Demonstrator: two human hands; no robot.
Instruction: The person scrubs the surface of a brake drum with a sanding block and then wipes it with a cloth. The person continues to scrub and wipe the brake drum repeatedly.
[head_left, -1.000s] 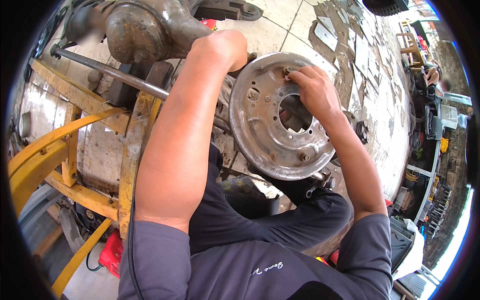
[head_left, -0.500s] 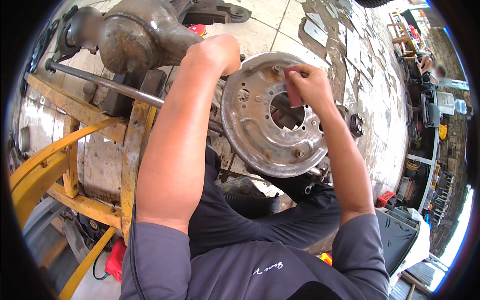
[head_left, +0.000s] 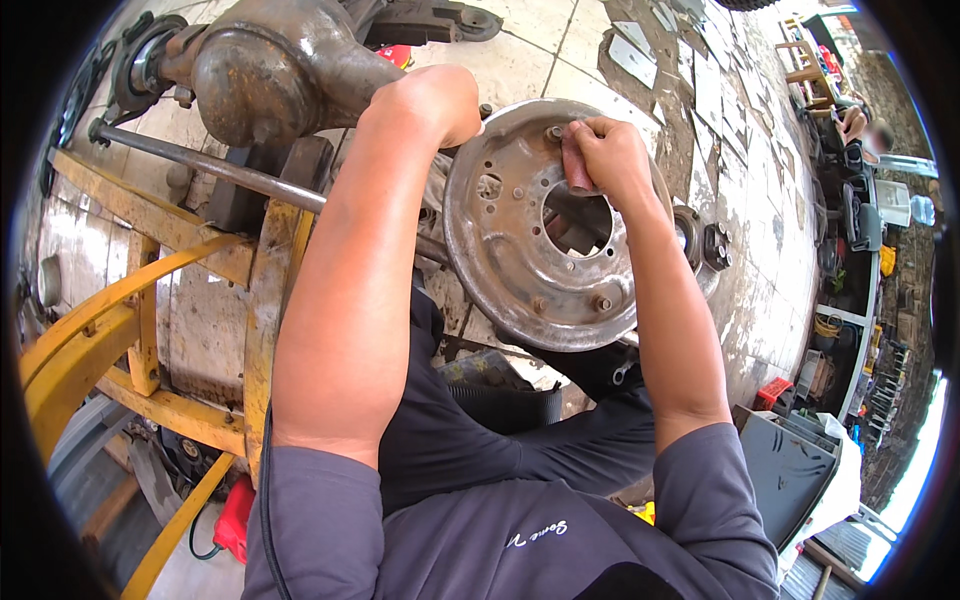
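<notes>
A round metal brake backing plate (head_left: 510, 265), worn and grey-brown, is tilted up in front of me, with a large centre hole and several smaller holes. My left hand (head_left: 445, 105) is closed at its upper left rim; the fingertips are hidden behind the wrist and the rim. Between the fingers and thumb of my right hand (head_left: 615, 155) is a folded, reddish-brown piece of sandpaper (head_left: 577, 165). The sandpaper lies over the plate's face, just above the centre hole and beside an upper stud (head_left: 553, 133).
A rusty axle housing (head_left: 265, 80) stands at the far left, with a long metal bar (head_left: 210, 168) nearer me. A yellow steel frame (head_left: 180, 415) fills the left side. Broken tiles (head_left: 710, 95) litter the floor at the far right. A grey cabinet (head_left: 790, 465) stands at the right.
My right hand has shifted slightly left and toward the plate's upper stud with the sandpaper, which now looks more curled. The plate has shifted a little; my left hand stays at its rim.
</notes>
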